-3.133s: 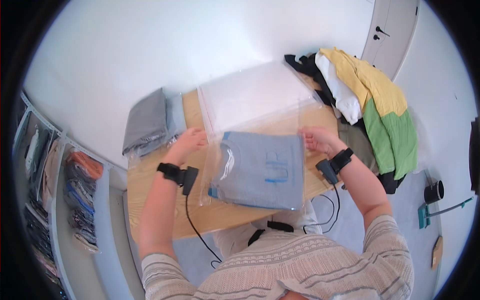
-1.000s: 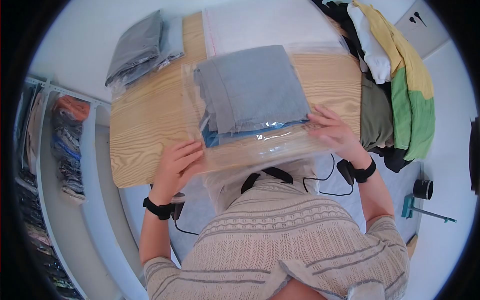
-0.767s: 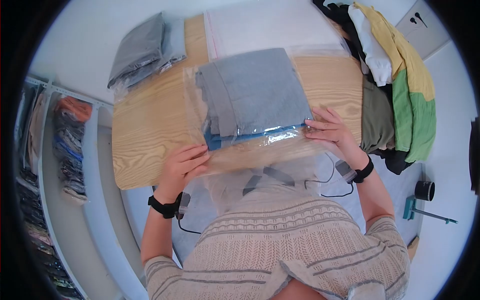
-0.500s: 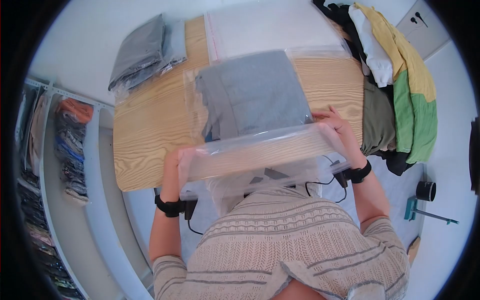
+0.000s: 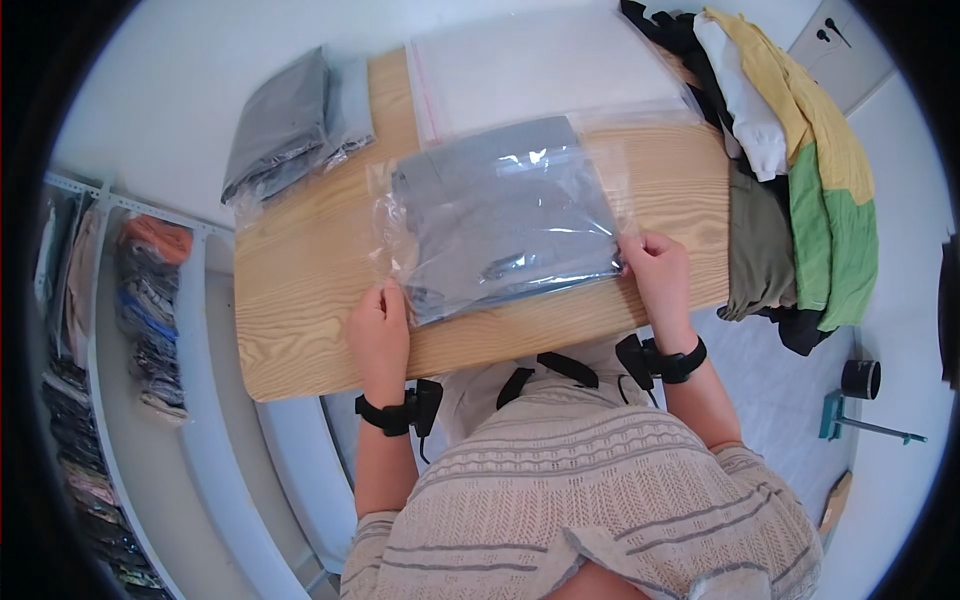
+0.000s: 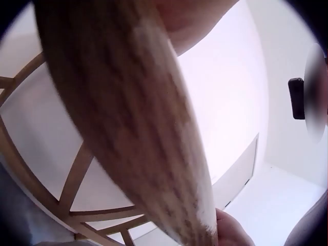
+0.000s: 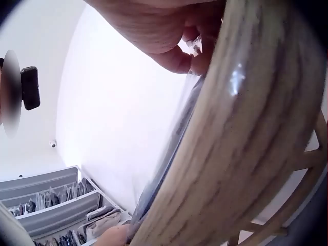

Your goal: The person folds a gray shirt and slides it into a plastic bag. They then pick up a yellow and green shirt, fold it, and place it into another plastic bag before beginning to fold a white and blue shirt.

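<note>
A clear plastic bag (image 5: 530, 255) with a folded grey garment (image 5: 490, 190) inside lies on the wooden table (image 5: 300, 310), its shiny film drawn over the garment. At the bag's near left corner, my left hand (image 5: 380, 335) pinches the plastic between thumb and fingers. My right hand (image 5: 660, 275) pinches the near right corner; in the right wrist view, the fingers (image 7: 179, 59) hold a crumpled bit of film above the table edge. The table edge (image 6: 138, 123) covers most of the left wrist view and hides the left fingertips there.
Clear bags (image 5: 550, 75) lie flat at the back of the table, with packed grey garments (image 5: 285, 125) at the back left. Loose clothes (image 5: 800, 190) hang over the right side. A shelf (image 5: 110, 330) of packed clothes stands on the left.
The bagged garment has been turned over, printed side down. The bag's loose near end, earlier stretched towards me, has been folded up over the garment. Both hands now pinch the near corners.
</note>
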A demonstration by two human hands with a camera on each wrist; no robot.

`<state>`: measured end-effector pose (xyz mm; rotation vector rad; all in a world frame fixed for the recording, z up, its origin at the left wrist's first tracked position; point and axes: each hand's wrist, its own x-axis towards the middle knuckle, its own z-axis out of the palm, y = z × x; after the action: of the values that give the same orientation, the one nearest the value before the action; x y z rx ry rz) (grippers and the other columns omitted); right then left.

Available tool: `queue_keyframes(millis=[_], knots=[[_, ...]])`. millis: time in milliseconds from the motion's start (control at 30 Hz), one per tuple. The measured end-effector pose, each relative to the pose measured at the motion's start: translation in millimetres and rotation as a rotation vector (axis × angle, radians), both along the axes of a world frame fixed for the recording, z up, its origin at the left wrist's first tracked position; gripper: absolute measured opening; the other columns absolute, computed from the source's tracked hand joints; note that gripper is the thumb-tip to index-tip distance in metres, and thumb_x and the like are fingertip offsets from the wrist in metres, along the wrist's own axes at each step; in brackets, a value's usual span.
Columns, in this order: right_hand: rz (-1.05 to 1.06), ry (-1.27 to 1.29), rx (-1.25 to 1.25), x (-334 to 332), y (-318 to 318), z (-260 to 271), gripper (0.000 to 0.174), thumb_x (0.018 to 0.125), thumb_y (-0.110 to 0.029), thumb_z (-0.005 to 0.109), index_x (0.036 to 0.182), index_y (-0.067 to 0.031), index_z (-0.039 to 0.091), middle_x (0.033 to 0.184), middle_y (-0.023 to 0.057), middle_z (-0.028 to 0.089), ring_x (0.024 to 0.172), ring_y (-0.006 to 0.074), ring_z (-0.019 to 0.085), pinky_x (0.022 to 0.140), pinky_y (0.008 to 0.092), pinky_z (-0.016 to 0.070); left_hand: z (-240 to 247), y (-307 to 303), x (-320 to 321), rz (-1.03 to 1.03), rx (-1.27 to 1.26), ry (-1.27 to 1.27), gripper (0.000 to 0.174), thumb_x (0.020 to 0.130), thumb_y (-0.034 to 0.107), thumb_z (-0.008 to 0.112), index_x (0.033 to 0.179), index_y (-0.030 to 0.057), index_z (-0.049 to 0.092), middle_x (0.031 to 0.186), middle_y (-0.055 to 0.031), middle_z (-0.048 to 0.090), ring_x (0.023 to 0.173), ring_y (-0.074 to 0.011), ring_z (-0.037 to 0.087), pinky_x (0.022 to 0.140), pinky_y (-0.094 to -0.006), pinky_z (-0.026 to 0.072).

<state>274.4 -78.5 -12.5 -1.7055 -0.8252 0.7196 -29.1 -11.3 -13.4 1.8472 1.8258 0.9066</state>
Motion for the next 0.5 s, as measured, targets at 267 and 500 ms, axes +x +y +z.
queue_keyframes(millis=[267, 500], knots=[[-0.088, -0.407, 0.187, -13.1, -4.4, -1.0, 0.016, 0.082, -0.012, 0.067, 0.089, -0.0010, 0.060, 0.077, 0.0090, 0.059, 0.069, 0.0174, 0.055, 0.063, 0.0300, 0.0438, 0.5, 1.8, -1.0, 0.011, -0.004, 0.078, 0.034, 0.094, 0.027, 0.048, 0.076, -0.0010, 0.057, 0.067, -0.0211, 0.056, 0.062, -0.0378, 0.054, 0.058, -0.0427, 0.0411], [0.546, -1.123, 0.212, -64.6, 10.7, 17.1, 0.044, 0.087, -0.029, 0.060, 0.128, -0.0136, 0.052, 0.135, 0.0132, 0.046, 0.126, 0.0304, 0.042, 0.101, 0.0492, 0.0321, 0.3, 0.9, -5.1, -0.016, -0.055, 0.048, 0.033, 0.094, 0.028, 0.049, 0.084, -0.0013, 0.059, 0.075, -0.0226, 0.060, 0.072, -0.0401, 0.058, 0.064, -0.0440, 0.0443]])
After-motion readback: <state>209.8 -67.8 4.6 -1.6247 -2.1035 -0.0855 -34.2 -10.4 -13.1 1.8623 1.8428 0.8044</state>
